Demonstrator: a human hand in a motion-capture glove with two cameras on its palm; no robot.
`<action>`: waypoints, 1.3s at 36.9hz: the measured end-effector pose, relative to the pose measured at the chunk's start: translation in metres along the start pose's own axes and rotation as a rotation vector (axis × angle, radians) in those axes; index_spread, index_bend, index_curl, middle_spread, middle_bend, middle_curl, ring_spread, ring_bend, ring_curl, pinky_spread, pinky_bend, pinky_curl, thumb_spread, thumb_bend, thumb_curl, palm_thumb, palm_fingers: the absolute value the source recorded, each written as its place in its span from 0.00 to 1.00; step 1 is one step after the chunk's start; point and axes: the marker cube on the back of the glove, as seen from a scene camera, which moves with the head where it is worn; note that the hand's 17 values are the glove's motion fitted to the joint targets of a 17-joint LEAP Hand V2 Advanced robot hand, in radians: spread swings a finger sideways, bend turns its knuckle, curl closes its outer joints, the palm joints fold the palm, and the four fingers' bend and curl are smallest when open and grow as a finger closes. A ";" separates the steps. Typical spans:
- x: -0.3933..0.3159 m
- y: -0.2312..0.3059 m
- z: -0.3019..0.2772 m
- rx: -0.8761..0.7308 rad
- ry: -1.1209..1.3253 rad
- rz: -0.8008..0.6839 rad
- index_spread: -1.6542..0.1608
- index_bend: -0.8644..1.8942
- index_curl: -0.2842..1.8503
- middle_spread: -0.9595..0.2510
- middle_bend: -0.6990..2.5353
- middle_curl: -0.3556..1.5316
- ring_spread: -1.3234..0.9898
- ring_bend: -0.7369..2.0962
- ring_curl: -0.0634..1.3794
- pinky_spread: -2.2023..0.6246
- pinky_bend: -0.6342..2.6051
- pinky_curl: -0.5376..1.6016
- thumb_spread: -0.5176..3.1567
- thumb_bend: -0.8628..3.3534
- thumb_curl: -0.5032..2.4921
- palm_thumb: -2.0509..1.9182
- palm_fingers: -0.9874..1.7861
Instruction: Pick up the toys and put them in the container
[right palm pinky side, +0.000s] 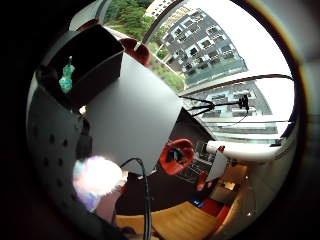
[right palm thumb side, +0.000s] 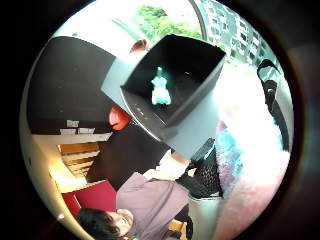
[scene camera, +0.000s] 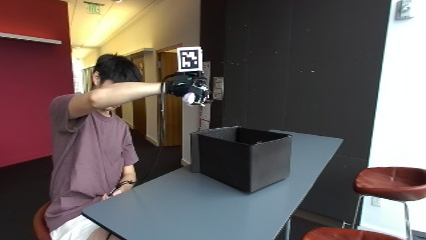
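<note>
Above grey table (scene camera: 200, 205) and black container (scene camera: 243, 157) — raised right hand (scene camera: 190, 89), fingers grasping fluffy toy (right palm thumb side: 250, 150).

The person sat at the table's near end with the right arm raised to head height, upper arm out from the shoulder, forearm level and reaching forward. The gloved right hand (scene camera: 188, 89) was held up in the air, fingers curled round a pale fluffy toy (scene camera: 191, 98). The bare left hand (scene camera: 117, 190) hung low by the lap, at rest.
</note>
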 end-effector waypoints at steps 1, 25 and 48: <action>-0.010 -0.005 -0.005 0.012 -0.010 -0.010 0.77 0.67 0.55 0.57 0.55 0.57 0.40 0.71 0.53 0.65 0.54 0.52 0.35 0.22 0.42 0.65 0.72; -0.169 -0.113 0.030 -0.032 0.006 -0.276 0.78 0.67 0.61 0.58 0.54 0.63 0.40 0.73 0.54 0.66 0.55 0.53 0.34 0.20 0.46 0.65 0.65; -0.123 -0.116 0.060 -0.238 0.119 -0.196 0.77 0.34 0.37 0.76 0.23 0.39 0.58 0.33 0.29 0.80 0.52 0.46 0.46 0.19 0.33 0.50 0.22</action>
